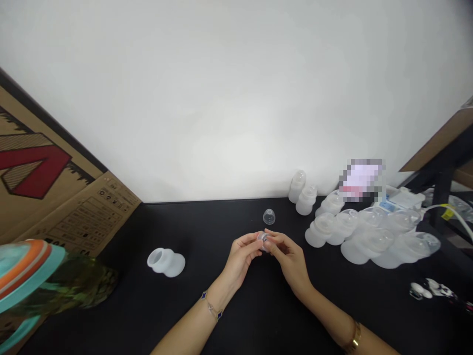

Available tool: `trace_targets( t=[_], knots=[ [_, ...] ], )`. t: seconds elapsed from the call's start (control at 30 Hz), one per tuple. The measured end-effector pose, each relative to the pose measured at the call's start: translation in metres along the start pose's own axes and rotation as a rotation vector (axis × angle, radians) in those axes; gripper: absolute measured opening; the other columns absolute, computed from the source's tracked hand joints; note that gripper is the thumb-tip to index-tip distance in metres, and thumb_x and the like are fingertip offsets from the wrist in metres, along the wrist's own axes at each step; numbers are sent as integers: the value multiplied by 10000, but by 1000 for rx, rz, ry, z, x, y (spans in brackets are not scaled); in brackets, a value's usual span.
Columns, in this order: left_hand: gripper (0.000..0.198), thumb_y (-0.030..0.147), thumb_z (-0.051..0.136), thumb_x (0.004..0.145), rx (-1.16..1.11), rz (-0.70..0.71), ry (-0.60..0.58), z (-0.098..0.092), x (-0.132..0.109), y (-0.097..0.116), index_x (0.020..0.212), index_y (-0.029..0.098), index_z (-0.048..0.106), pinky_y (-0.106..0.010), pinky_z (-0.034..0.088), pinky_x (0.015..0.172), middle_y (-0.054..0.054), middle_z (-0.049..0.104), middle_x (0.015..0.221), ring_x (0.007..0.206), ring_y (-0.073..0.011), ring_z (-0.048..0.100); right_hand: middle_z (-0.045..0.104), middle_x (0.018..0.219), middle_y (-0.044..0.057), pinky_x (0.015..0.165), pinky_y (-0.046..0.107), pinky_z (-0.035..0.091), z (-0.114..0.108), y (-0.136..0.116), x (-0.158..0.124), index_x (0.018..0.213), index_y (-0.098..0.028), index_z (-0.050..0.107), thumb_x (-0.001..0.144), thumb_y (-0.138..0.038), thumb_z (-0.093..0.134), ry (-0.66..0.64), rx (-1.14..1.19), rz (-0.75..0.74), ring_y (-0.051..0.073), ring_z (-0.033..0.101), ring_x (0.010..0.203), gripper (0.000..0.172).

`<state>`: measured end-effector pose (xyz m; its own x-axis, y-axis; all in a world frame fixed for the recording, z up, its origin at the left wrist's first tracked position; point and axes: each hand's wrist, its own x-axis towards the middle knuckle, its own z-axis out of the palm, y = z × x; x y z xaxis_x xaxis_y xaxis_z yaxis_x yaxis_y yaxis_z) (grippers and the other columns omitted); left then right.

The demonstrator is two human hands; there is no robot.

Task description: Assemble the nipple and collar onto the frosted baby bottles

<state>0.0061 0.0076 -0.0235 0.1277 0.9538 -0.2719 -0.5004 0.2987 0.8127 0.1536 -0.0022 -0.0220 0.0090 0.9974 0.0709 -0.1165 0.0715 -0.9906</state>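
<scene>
My left hand [239, 259] and my right hand [291, 259] meet over the middle of the black table. Between the fingertips of both is a small translucent piece, which looks like a baby bottle nipple with its collar [263, 237]; the fingers hide much of it. Just beyond them a clear dome cap [269, 217] rests on the table. Left of my hands a frosted baby bottle [166, 262] without a top stands with its open mouth showing.
Several capped bottles [323, 229] crowd the right side, two of them by the wall. A blurred-out screen [360, 180] is behind them. At left are a cardboard box [107, 207] and a large jug with a turquoise and orange lid [31, 271]. A small charm [421, 291] lies at right.
</scene>
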Motion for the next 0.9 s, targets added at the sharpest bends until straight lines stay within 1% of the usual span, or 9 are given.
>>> trace_targets(
  t=[0.13, 0.3, 0.57, 0.8, 0.9],
  knots=[
    [340, 275, 881, 672, 20, 2, -8, -1, 0, 0, 964, 124, 793, -213, 505, 646, -112, 779, 947, 730, -143, 687, 727, 1170, 86, 701, 361, 547, 0, -1, 0, 843, -241, 772, 796, -430, 766, 2, 40, 24, 232, 675, 829, 195],
    [329, 266, 884, 668, 31, 1, -9, -2, 1, 0, 954, 125, 798, -183, 498, 613, -105, 780, 919, 722, -128, 680, 737, 1121, 92, 593, 333, 521, 0, -1, 1, 849, -231, 773, 777, -440, 780, 9, 46, 28, 179, 614, 677, 221],
    [347, 274, 902, 636, 20, -20, -4, -3, 2, 1, 932, 123, 801, -177, 502, 623, -98, 782, 896, 713, -119, 678, 741, 1087, 95, 503, 290, 465, 0, 4, 1, 858, -227, 757, 776, -427, 787, 14, 27, 26, 181, 605, 680, 219],
    [375, 293, 917, 603, 43, -46, -8, -2, 1, 4, 913, 115, 803, -179, 483, 606, -95, 778, 858, 686, -113, 662, 732, 966, 61, 448, 255, 409, -2, 5, 4, 816, -223, 756, 745, -439, 808, 27, 22, 25, 143, 543, 609, 233],
    [371, 296, 913, 609, 53, -49, -17, -1, 2, 4, 915, 117, 804, -183, 472, 605, -106, 779, 890, 697, -117, 658, 723, 937, 45, 438, 247, 377, -3, 7, 4, 753, -219, 736, 745, -431, 811, 32, 28, 20, 119, 507, 565, 225]
  ],
)
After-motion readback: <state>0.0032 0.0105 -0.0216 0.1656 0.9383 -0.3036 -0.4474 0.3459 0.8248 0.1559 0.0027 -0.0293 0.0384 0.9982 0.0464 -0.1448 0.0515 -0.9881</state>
